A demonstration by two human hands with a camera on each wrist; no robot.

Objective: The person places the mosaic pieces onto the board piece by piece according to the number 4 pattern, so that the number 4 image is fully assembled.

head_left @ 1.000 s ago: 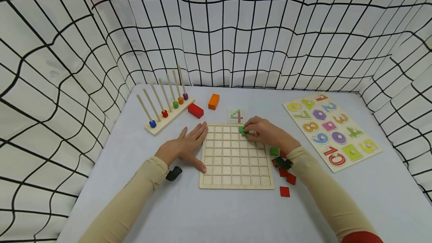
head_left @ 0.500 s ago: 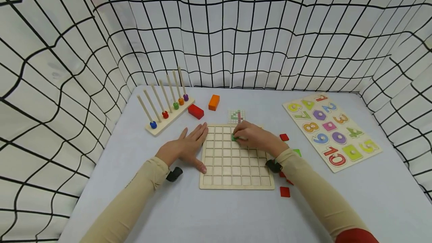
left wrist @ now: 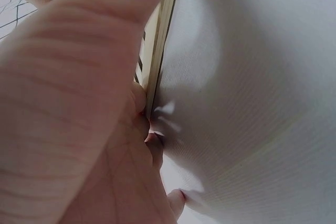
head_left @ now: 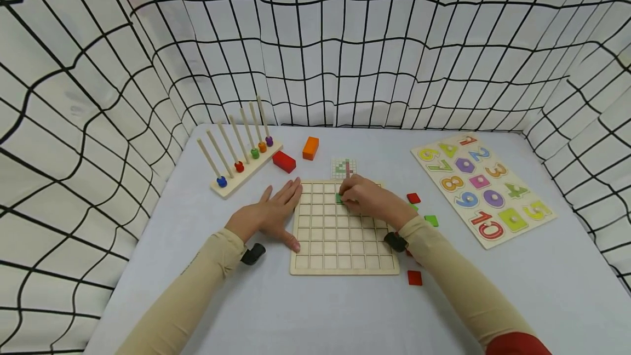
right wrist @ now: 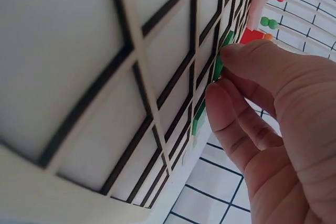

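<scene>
Pinching a green tile [right wrist: 218, 68] between thumb and fingertips of the right hand [head_left: 367, 200], at the far part of the wooden board [head_left: 343, 262]. Just beside it, a second green tile [right wrist: 198, 120]. Touching the board's left edge with the left hand [head_left: 268, 216], with thumb and fingers spread. On the white tabletop [head_left: 315, 316], right of the board: loose red tiles [head_left: 414, 278].

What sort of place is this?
Probably a tabletop play or recording booth: black netting stands on three sides of a white table, which holds a wooden grid board, a number puzzle and a bead stand.
</scene>
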